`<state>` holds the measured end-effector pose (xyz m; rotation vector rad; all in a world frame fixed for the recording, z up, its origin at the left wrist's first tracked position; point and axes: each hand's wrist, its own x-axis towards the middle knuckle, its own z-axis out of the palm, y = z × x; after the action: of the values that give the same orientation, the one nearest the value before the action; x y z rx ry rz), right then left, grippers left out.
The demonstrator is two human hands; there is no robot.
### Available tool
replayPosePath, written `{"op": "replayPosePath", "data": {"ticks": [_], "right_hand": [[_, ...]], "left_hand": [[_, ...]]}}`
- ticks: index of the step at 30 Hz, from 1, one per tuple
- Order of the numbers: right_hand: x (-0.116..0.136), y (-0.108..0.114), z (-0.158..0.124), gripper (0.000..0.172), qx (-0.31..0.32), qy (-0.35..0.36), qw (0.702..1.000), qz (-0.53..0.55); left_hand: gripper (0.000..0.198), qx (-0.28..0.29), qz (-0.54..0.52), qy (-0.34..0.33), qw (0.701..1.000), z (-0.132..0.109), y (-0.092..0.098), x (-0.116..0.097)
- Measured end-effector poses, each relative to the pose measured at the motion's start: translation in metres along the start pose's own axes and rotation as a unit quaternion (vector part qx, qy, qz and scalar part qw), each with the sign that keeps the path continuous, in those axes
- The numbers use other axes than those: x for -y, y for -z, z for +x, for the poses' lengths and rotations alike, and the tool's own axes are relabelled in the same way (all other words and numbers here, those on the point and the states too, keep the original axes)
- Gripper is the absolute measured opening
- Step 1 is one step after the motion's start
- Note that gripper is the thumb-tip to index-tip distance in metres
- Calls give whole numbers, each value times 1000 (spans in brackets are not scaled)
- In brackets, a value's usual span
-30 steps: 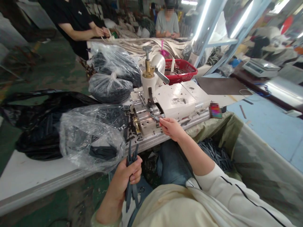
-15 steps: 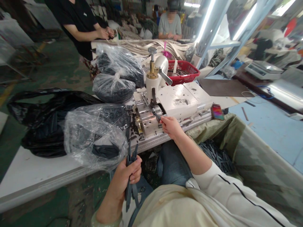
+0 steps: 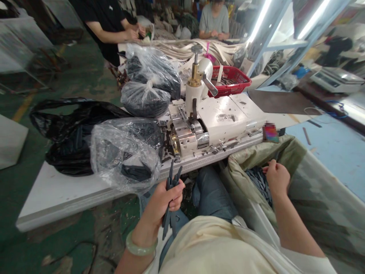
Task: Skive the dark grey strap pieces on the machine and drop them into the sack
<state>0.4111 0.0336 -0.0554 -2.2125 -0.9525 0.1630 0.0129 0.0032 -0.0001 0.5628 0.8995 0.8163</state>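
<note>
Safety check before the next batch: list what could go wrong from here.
The dark strips fan out of the left hand and could slip to the floor. The clear plastic bag sits close beside the white bench machine and might snag. Loose dark scraps near its metal head could jam it.

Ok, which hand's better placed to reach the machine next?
Left, probably: the left hand grips dark strips right by the white machine; the right hand is down in the olive sack.
</note>
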Motion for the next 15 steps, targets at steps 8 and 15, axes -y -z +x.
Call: {"op": "replayPosePath", "data": {"ticks": [8,15], "right_hand": [[66,2,-69,50,417,55,873,248],[157,-47,-153,38,547,22,728,413]], "left_hand": [[30,70,124,48,989,9,-34,11],[31,19,143,61,988,-5,-33,19]]}}
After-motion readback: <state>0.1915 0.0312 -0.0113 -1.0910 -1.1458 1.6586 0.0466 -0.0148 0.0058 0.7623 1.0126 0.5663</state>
